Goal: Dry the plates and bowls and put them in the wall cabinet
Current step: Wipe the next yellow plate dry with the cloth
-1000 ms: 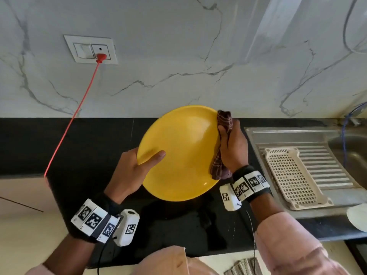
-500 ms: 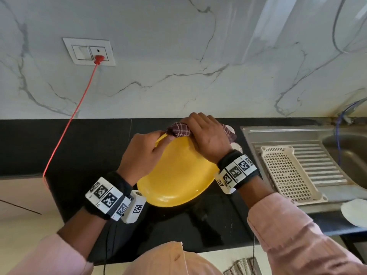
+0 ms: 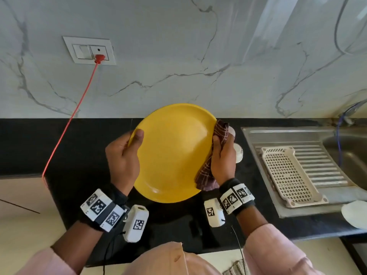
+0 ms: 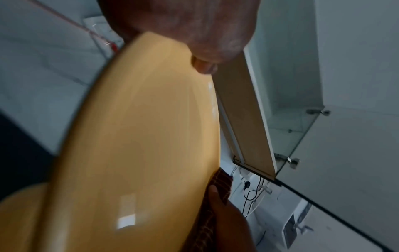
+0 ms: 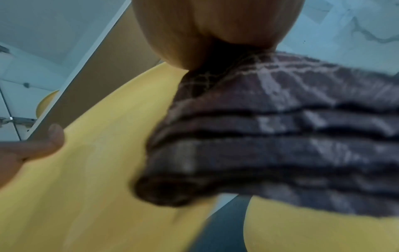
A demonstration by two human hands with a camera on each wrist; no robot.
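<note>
A yellow plate [image 3: 172, 151] is held up over the black counter, its face toward me. My left hand [image 3: 125, 155] grips its left rim, thumb on the front. My right hand [image 3: 223, 157] holds a dark checked cloth [image 3: 216, 151] folded round the plate's right rim. In the left wrist view the plate [image 4: 140, 145] fills the frame, with the cloth [image 4: 218, 189] at its far edge. The right wrist view shows the cloth [image 5: 280, 133] bunched against the plate [image 5: 97, 179]. An open wall cabinet [image 4: 244, 116] with a glass door hangs above; a yellow dish [image 5: 46, 102] sits inside it.
A steel sink drainboard [image 3: 309, 175] with a cream perforated tray [image 3: 288, 175] lies to the right. White dishes [image 3: 238, 151] stand behind my right hand, and a white plate [image 3: 355, 213] sits at the counter's right edge. A red cord [image 3: 69, 120] runs from the wall socket [image 3: 89, 50].
The plate has tipped back up to face me. My right hand with the cloth moved from the plate's top rim round to its right rim; my left hand shifted up the left rim.
</note>
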